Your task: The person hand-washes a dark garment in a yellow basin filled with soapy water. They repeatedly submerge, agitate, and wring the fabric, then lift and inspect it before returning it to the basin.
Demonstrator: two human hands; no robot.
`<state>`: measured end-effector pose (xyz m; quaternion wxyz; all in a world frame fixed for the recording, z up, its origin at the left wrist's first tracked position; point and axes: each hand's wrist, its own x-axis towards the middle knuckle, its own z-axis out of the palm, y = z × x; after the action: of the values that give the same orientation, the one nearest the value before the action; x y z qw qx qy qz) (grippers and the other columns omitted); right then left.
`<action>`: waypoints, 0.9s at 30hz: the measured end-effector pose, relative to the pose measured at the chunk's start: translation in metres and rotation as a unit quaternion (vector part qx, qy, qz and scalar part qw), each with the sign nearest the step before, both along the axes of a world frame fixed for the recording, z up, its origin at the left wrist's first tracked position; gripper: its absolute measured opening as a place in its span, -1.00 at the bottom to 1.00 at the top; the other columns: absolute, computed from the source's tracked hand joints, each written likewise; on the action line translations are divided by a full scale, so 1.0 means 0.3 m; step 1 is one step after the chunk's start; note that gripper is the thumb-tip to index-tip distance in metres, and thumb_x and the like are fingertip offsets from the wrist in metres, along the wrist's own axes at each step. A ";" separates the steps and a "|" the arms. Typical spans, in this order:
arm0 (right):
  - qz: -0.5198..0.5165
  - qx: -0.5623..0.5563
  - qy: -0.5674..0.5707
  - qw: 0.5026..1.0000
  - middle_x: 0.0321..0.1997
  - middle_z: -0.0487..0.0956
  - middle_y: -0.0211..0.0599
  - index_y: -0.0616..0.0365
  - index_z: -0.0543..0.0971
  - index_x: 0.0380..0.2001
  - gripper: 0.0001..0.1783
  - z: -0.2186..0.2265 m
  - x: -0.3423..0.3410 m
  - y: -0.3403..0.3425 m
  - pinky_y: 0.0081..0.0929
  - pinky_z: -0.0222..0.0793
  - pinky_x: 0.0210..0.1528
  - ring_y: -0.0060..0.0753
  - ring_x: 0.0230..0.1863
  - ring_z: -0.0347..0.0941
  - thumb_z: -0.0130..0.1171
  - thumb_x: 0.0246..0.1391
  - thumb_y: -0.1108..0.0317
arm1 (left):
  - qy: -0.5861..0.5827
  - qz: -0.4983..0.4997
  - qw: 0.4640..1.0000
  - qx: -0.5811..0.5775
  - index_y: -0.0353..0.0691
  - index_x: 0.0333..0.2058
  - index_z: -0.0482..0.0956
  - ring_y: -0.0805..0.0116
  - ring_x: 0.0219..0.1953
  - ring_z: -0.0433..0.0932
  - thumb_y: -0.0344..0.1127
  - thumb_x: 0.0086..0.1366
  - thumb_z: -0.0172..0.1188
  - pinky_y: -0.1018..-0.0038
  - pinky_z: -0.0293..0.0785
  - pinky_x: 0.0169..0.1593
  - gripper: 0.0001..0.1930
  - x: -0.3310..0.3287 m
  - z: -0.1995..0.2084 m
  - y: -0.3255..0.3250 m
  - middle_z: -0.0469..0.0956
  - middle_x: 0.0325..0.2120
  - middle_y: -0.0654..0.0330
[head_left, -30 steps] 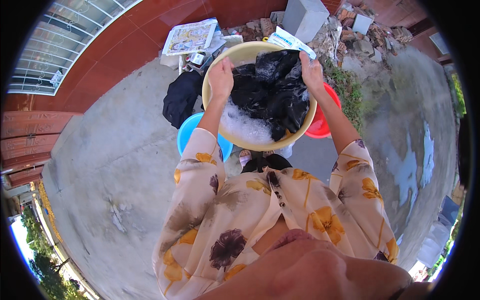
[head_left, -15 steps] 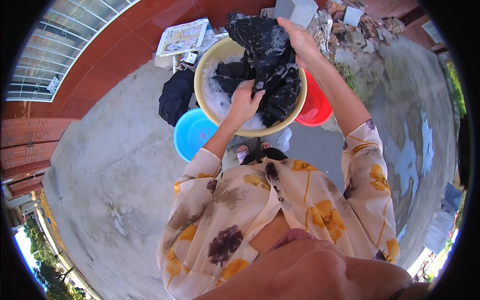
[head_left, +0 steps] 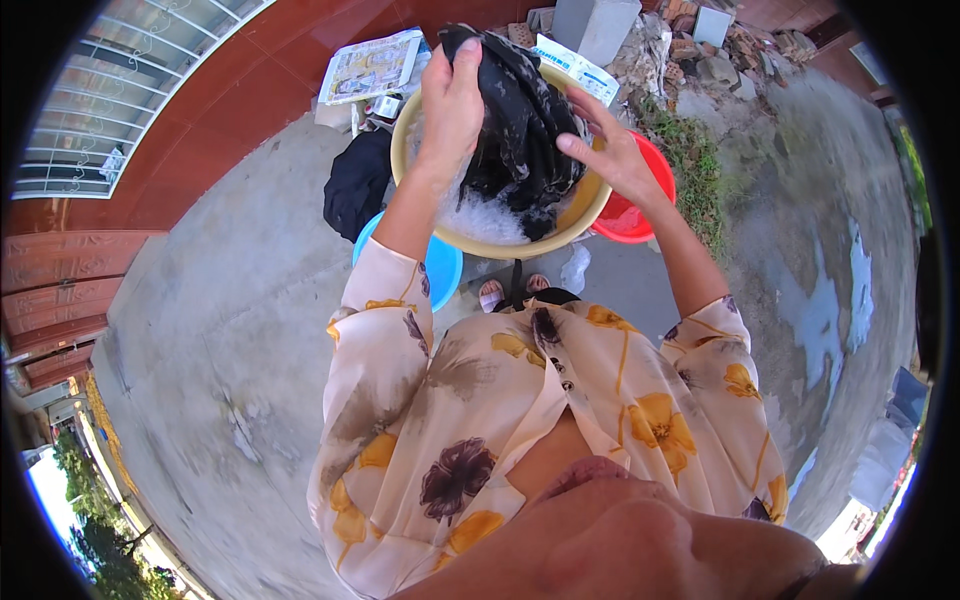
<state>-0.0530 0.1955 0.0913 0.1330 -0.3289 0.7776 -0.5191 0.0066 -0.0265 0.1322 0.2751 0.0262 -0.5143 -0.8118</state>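
A wet black garment (head_left: 520, 120) with streaks of foam hangs over a cream-yellow basin (head_left: 480, 248). My left hand (head_left: 452, 110) grips the garment's upper edge and holds it up above the basin's far rim. Beside the cloth's right side is my right hand (head_left: 615, 155), its fingers and thumb spread apart; whether a fingertip touches the cloth is hard to see. White suds (head_left: 485, 218) fill the near part of the basin, and the garment's lower end rests in them.
A light blue basin (head_left: 440, 275) stands at the near left and a red basin (head_left: 655, 195) at the right. Dark cloth (head_left: 357, 185) is heaped on the left. Bricks and rubble (head_left: 715, 70) lie at the far right; a red wall (head_left: 250, 75) runs behind.
My left hand has moved up from the suds to the garment's top edge. My right hand has let go of the upper corner and come down to the cloth's right side.
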 end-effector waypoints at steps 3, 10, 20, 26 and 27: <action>-0.052 0.050 0.143 0.987 0.37 0.32 0.04 0.10 0.24 0.38 -0.06 -0.040 0.097 -0.003 -0.15 0.14 0.42 0.06 0.39 0.23 0.43 0.00 0.08 | 0.033 -0.052 0.998 0.014 -0.27 -0.19 0.51 0.50 -0.42 0.48 -0.25 0.47 0.08 0.49 0.46 -0.31 -0.81 -0.071 0.174 0.032 0.52 -0.42 0.29; -0.130 -0.312 -0.158 0.928 -0.55 0.49 -0.32 0.23 0.50 -0.18 -0.80 -0.092 -0.124 0.037 -0.33 0.60 -0.14 -0.43 -0.48 0.49 -0.14 0.32 0.45 | 0.054 -0.136 0.989 0.021 -0.19 -0.24 0.47 0.34 -0.53 0.57 -0.22 0.49 0.04 0.41 0.56 -0.44 -0.82 -0.132 0.444 0.065 0.54 -0.53 0.18; -0.139 -0.007 0.075 0.987 0.08 0.60 -0.02 0.19 0.37 0.29 -0.29 -0.058 0.054 -0.117 -0.28 0.36 0.26 -0.07 0.12 0.53 0.35 0.14 0.17 | -0.091 -0.168 0.977 -0.098 -0.30 -0.18 0.54 0.55 -0.35 0.48 -0.29 0.39 0.13 0.52 0.41 -0.29 -0.81 -0.034 0.116 0.089 0.54 -0.38 0.35; -0.312 -0.266 -0.403 0.818 -0.03 0.64 -0.07 0.27 0.52 0.01 -0.61 -0.304 -0.096 0.008 -0.18 0.61 -0.01 -0.12 -0.07 0.63 -0.22 0.24 0.46 | -0.188 -0.008 0.861 -0.473 -0.32 0.06 0.54 0.34 -0.14 0.59 -0.24 0.41 0.13 0.43 0.50 -0.03 -0.65 0.082 -0.171 -0.140 0.61 -0.17 0.07; -0.291 -0.268 -0.417 0.819 -0.01 0.62 -0.05 0.27 0.51 0.03 -0.60 -0.333 -0.111 0.037 -0.14 0.60 0.03 -0.10 -0.06 0.63 -0.23 0.24 0.46 | -0.216 0.000 0.866 -0.452 -0.29 0.06 0.55 0.33 -0.17 0.60 -0.18 0.38 0.18 0.41 0.53 -0.09 -0.62 0.118 -0.263 -0.167 0.62 -0.17 0.05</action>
<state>-0.0862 0.2066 -0.0087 0.1942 0.1376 0.5379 -0.8087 0.0419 -0.0765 0.0533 0.1387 0.0732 -0.8715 -0.4646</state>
